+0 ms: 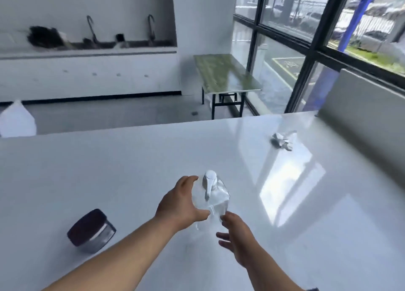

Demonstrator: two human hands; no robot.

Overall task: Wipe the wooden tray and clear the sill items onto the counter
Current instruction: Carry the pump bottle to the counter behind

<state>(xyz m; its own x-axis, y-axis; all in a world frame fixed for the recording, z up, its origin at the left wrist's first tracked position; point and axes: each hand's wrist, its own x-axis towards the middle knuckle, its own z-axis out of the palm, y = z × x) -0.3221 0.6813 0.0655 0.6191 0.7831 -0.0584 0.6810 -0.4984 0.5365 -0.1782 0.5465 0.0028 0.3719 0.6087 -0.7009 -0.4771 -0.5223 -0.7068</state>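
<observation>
While the clear pump bottle (213, 199) stood upright on the white table (306, 203), the left hand (182, 203) curved around its side with thumb and fingers spread against it, and the right hand (235, 238) hovered open just beside its base, fingers loose and gripping nothing. Left of the bottle and nearer the person, a dark-lidded jar (91, 230) sat on the same surface; far to the bottle's right, near the grey sill wall (361, 124), lay a crumpled cloth (282, 141). Judging from this, at least two items had reached the table. No wooden tray was in view, so whether it had been wiped could not be told.
</observation>
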